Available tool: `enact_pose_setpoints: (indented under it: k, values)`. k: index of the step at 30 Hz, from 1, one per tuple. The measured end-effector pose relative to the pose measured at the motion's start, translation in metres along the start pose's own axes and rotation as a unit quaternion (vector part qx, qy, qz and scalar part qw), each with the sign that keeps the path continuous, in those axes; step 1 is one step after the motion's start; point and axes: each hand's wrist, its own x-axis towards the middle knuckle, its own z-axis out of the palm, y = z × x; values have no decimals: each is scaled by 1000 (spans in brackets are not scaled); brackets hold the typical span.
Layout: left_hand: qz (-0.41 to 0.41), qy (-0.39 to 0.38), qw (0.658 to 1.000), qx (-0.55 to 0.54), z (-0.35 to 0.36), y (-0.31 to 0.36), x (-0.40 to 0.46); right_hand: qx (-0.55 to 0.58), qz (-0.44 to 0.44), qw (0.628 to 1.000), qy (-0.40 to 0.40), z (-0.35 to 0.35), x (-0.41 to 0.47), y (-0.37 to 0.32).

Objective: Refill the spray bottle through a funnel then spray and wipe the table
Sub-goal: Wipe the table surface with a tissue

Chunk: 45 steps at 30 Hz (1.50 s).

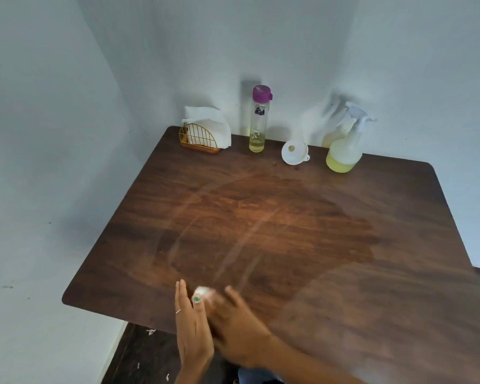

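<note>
My right hand (239,325) is blurred by motion and lies low on the wooden table (399,300) near its front edge, pressing a white tissue wad (204,291) that shows at its fingertips. My left hand (191,328) stands on edge just left of the wad with straight fingers, holding nothing. Damp wipe streaks (247,236) cross the middle of the table. At the back stand the spray bottle (344,151) with yellow liquid, a white funnel (294,152) on its side, and a tall purple-capped bottle (257,120) with a little yellow liquid.
A gold wire napkin holder (198,139) with white tissues stands at the back left corner. White walls close off the left and back sides. The floor below the front left edge is dark, with bits of white paper on it.
</note>
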Motion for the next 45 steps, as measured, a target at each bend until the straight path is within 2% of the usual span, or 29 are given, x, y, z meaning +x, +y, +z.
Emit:
enact_pose_setpoints:
  k: [2, 3, 4, 5, 7, 9, 10, 12, 14, 17, 20, 22, 23, 25, 26, 28, 30, 31, 33, 36, 39, 42, 45]
  values:
    - [4, -3, 1000, -4, -1, -1, -2, -45, -113, 992, -40, 4, 8, -1]
    - [6, -2, 1000, -6, -1, 0, -3, -41, -128, 990, -35, 2, 18, 19]
    - [4, 1, 1000, -4, -3, 1, -4, -19, -104, 994, -34, -5, 27, 44]
    - [0, 1, 1000, -5, -3, 3, -4, 2, -45, 999, -14, -14, 35, 75]
    - [-1, -4, 1000, -1, -4, 4, -8, 34, 139, 988, 54, -38, 41, 146]
    - [0, -16, 1000, 2, -5, 2, -11, 90, 339, 936, 42, -57, 30, 202]
    - [-2, -20, 1000, 2, -5, 1, -12, 118, 399, 909, 24, -62, 25, 218]
    - [-4, -20, 1000, 1, -5, 0, -16, 110, 432, 895, 3, -61, 28, 212]
    - [-7, -17, 1000, 0, -4, 0, -17, 82, 354, 932, 2, -47, 38, 163]
    - [-7, -14, 1000, -9, -3, -4, -17, 8, 109, 994, -21, -15, 11, 59]
    - [-6, -28, 1000, -5, -1, -7, -18, -16, -48, 997, -66, 2, -48, 11]
    - [-4, -33, 999, 3, 2, -7, -22, 2, -56, 997, -57, -6, -68, 41]
    - [-3, -32, 999, 10, 4, -7, -23, 21, -27, 999, -29, -11, -73, 70]
    - [-7, -28, 999, 27, 6, -5, -25, 29, 104, 994, 30, -27, -79, 142]
    - [-8, -28, 999, 37, 7, -4, -26, 31, 196, 979, 45, -35, -86, 180]
    - [-9, -36, 998, 53, 10, -4, -27, 64, 379, 921, 58, -49, -101, 233]
    - [-13, -43, 997, 66, 12, -4, -28, 96, 473, 873, 65, -49, -99, 245]
    - [-14, -45, 996, 71, 14, -3, -29, 92, 486, 866, 72, -47, -90, 233]
    - [-24, -50, 995, 79, 14, -2, -30, 86, 459, 878, 105, -37, -69, 184]
    - [-22, -60, 995, 80, 14, -1, -34, 51, 326, 936, 122, -11, -49, 86]
    - [-26, -65, 994, 83, 14, -2, -35, -12, 178, 982, 56, 24, -44, 8]
    - [-22, -56, 989, 133, 17, -4, -33, -54, 99, 993, -23, 17, -39, -4]
    - [-12, -26, 980, 198, 21, -1, -37, -75, 90, 993, -2, -21, -29, 12]
